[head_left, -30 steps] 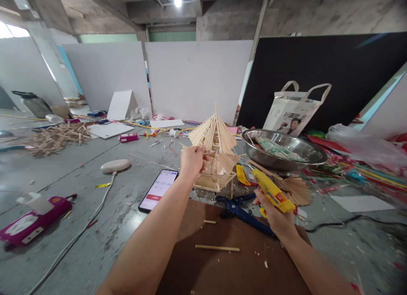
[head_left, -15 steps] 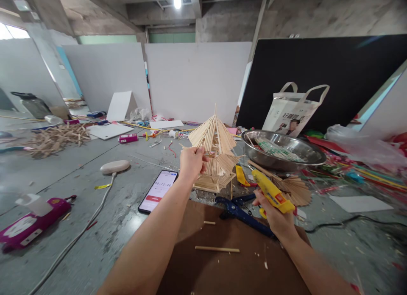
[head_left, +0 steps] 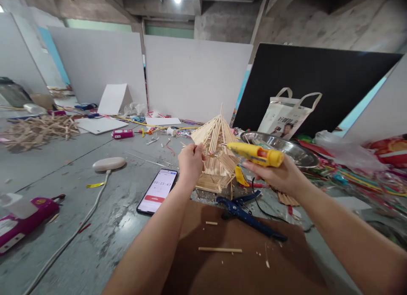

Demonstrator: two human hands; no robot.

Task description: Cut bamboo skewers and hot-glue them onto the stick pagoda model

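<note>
A small tower model (head_left: 217, 157) built of thin wooden sticks, with a pointed roof, stands on the grey floor ahead of me. My left hand (head_left: 190, 162) is closed, pinching the left edge of its roof. My right hand (head_left: 280, 174) grips a yellow glue gun (head_left: 254, 154) held level, its nozzle pointing left and almost touching the roof's right side. A black cord hangs down from the gun.
A phone (head_left: 157, 190) showing a timer lies left of the model. Blue cutters (head_left: 244, 212) and loose sticks rest on a brown board (head_left: 235, 261). A steel bowl (head_left: 294, 150), a tote bag (head_left: 286, 117), a stick pile (head_left: 38, 129) and a pink tool (head_left: 22, 221) lie around.
My right hand has lifted the glue gun from low on the right up to the model's roof. The left hand has kept its hold. The view has shifted slightly.
</note>
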